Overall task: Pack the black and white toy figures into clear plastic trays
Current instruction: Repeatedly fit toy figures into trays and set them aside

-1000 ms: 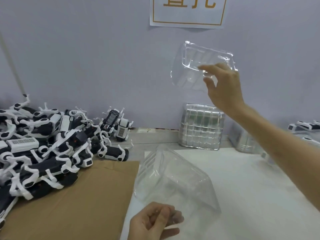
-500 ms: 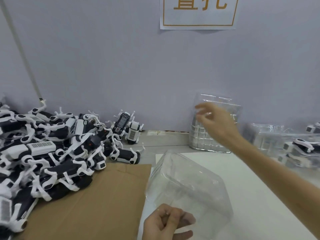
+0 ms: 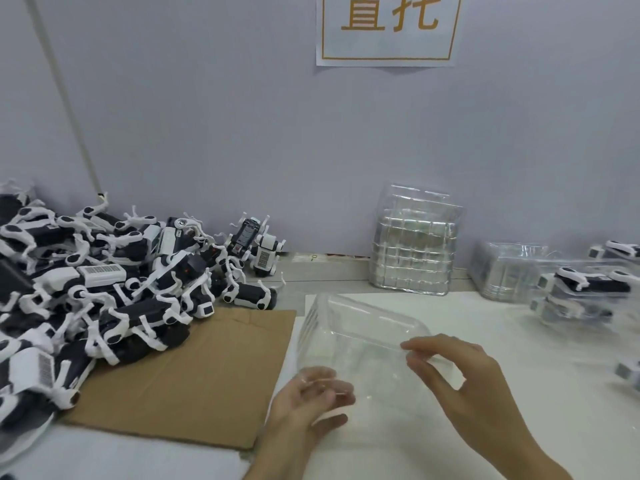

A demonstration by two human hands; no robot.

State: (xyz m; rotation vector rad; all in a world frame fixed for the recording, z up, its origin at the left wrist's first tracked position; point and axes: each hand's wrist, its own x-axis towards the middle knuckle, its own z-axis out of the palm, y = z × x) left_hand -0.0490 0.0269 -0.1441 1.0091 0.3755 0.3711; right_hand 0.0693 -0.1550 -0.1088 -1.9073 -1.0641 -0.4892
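Observation:
A clear plastic tray (image 3: 360, 337) tilts above the white table sheet in front of me. My left hand (image 3: 308, 407) holds its near left edge, fingers curled behind the plastic. My right hand (image 3: 460, 382) pinches the tray's right rim between thumb and fingers. A big pile of black and white toy figures (image 3: 86, 292) lies on the left, partly on brown cardboard (image 3: 194, 379). Two figures (image 3: 258, 247) stand by the wall.
A tall stack of clear trays (image 3: 414, 245) stands against the wall at centre right. Further right lie a lower stack (image 3: 505, 271) and trays holding figures (image 3: 585, 292). A paper sign (image 3: 388, 29) hangs on the grey wall.
My right hand has set the other tray on the stack by the wall, come back down and pinched the rim of the tray that my left hand holds. The view has shifted left.

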